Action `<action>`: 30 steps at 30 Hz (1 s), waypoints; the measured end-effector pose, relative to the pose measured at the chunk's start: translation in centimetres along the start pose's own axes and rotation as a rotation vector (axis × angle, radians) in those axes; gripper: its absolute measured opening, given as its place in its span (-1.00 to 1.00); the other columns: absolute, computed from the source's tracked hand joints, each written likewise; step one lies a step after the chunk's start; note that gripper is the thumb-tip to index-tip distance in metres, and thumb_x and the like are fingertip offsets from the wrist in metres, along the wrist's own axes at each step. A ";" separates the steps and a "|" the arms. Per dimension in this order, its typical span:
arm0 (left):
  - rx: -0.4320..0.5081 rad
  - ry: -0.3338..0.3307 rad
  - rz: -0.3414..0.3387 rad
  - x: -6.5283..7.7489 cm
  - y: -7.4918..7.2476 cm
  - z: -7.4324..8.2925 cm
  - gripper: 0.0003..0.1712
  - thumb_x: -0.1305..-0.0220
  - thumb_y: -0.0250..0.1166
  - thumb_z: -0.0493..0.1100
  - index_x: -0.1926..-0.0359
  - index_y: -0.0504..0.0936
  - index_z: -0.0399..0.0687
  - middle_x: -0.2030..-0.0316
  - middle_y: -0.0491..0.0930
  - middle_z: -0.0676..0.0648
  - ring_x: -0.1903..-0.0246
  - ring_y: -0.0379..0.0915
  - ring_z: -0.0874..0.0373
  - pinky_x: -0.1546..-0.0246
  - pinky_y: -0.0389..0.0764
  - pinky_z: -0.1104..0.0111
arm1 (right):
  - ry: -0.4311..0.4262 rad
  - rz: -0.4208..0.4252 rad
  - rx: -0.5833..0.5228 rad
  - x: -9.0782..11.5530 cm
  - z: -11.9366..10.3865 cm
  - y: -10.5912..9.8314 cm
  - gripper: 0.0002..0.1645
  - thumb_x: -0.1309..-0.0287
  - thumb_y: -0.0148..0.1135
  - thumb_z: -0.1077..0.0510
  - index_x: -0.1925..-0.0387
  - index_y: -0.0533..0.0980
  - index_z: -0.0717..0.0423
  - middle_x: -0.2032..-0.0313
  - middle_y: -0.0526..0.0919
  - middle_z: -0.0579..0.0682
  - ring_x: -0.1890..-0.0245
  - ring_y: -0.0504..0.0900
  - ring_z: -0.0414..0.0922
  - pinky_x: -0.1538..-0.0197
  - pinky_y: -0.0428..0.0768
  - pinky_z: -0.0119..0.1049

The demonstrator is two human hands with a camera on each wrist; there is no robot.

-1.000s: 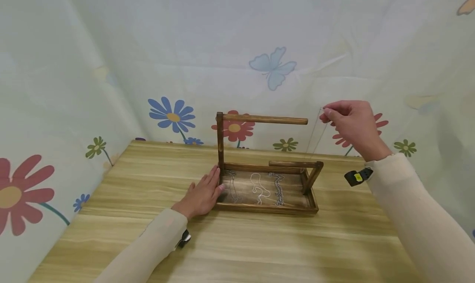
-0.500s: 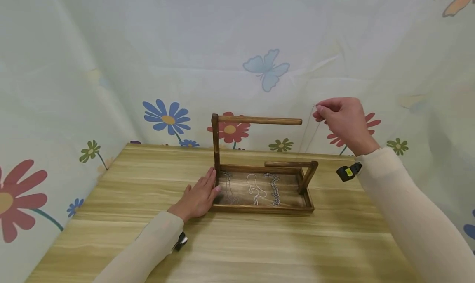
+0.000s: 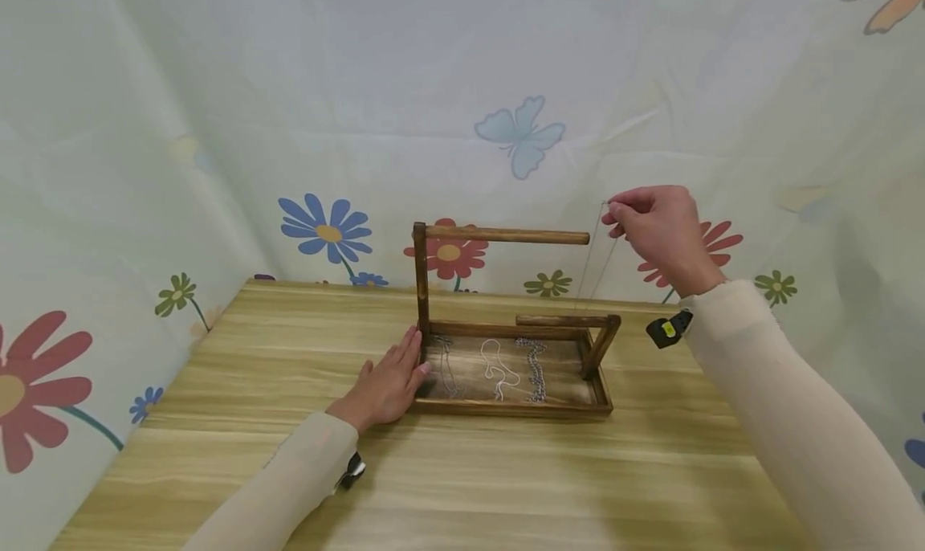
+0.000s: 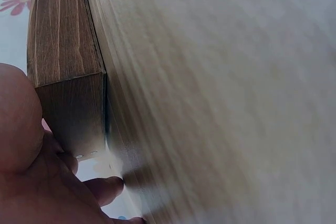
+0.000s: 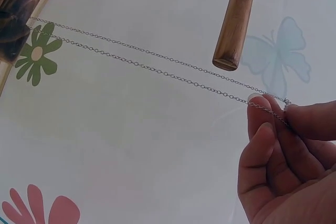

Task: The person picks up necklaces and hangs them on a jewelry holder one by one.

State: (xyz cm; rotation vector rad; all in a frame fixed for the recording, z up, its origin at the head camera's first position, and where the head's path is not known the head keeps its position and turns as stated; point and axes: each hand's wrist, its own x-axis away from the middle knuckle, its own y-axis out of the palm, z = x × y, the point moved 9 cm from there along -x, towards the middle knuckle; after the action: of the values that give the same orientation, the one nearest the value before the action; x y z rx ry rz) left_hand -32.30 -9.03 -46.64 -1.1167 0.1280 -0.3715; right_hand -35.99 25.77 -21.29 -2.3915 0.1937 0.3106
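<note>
A pale, flower-printed cloth (image 3: 390, 93) hangs behind a wood-grained table (image 3: 506, 479).

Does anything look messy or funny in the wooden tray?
Just the pale middle strand: it curls in loops in the tray, while the thin chain and thick chain beside it lie in straighter lines.

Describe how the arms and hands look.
Two long, plain cream fabric sleeves; the left hand and right hand are bare, without gloves. Each sleeve has a small black device near its end; the right one shows a yellow patch.
</note>
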 end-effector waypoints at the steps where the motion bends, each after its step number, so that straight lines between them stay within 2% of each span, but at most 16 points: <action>1: 0.001 -0.002 -0.004 0.1 0.0 0.0 -0.20 -0.71 -0.22 0.16 -0.69 -0.21 -0.11 -0.71 -0.26 -0.10 -0.61 -0.02 -0.33 -0.42 -0.03 -0.53 | 0.000 -0.002 0.003 0.0 0.0 0.1 -0.57 -0.52 0.18 -0.01 -0.19 0.66 0.16 0.17 0.82 -0.08 0.30 0.74 -0.38 0.18 0.59 -0.50; 5: 0.012 -0.004 -0.010 0.3 0.2 0.1 -0.20 -0.71 -0.19 0.14 -0.69 -0.20 -0.12 -0.71 -0.25 -0.12 -0.61 -0.02 -0.34 -0.42 -0.04 -0.53 | 0.002 -0.009 0.015 0.1 0.1 0.5 -0.58 -0.53 0.17 0.00 -0.18 0.66 0.17 0.12 0.82 0.01 0.31 0.73 -0.39 0.21 0.60 -0.51; 10: 0.007 -0.003 -0.002 0.2 0.3 0.0 -0.21 -0.71 -0.19 0.13 -0.69 -0.19 -0.13 -0.71 -0.24 -0.12 -0.61 0.00 -0.35 -0.42 -0.04 -0.54 | 0.007 -0.008 0.011 0.0 -0.2 1.0 -0.60 -0.53 0.18 0.00 -0.17 0.68 0.13 0.11 0.83 0.00 0.32 0.73 -0.39 0.24 0.57 -0.44; 18: 0.004 0.001 0.008 0.1 -0.2 0.1 -0.20 -0.70 -0.18 0.15 -0.69 -0.19 -0.11 -0.71 -0.23 -0.11 -0.61 0.00 -0.34 -0.42 -0.03 -0.54 | 0.009 -0.016 -0.020 -0.5 -1.1 1.5 -0.60 -0.53 0.16 0.01 -0.18 0.67 0.14 -0.01 0.80 0.15 0.32 0.74 -0.33 0.23 0.57 -0.45; 26: 0.001 -0.005 0.006 0.1 -0.2 0.1 -0.21 -0.71 -0.20 0.15 -0.70 -0.18 -0.10 -0.71 -0.23 -0.10 -0.61 0.00 -0.33 -0.43 -0.04 -0.53 | -0.010 -0.020 -0.001 -0.9 -1.9 2.1 -0.62 -0.54 0.15 0.07 -0.15 0.68 0.20 -0.01 0.79 0.23 0.42 0.73 -0.35 0.34 0.55 -0.46; 30: 0.008 -0.005 0.007 0.1 -0.3 0.0 -0.21 -0.71 -0.21 0.16 -0.70 -0.19 -0.09 -0.71 -0.24 -0.10 -0.61 0.00 -0.33 -0.43 -0.05 -0.53 | -0.005 -0.027 -0.023 -0.9 -2.3 2.5 -0.62 -0.54 0.14 0.09 -0.14 0.68 0.22 0.00 0.79 0.22 0.41 0.74 -0.32 0.31 0.57 -0.48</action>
State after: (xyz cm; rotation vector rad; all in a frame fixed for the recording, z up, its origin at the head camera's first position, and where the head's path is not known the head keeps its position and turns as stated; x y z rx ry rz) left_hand -32.27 -9.14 -46.38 -1.1093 0.1257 -0.3630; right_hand -37.02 22.48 -20.96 -2.4137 0.1561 0.3076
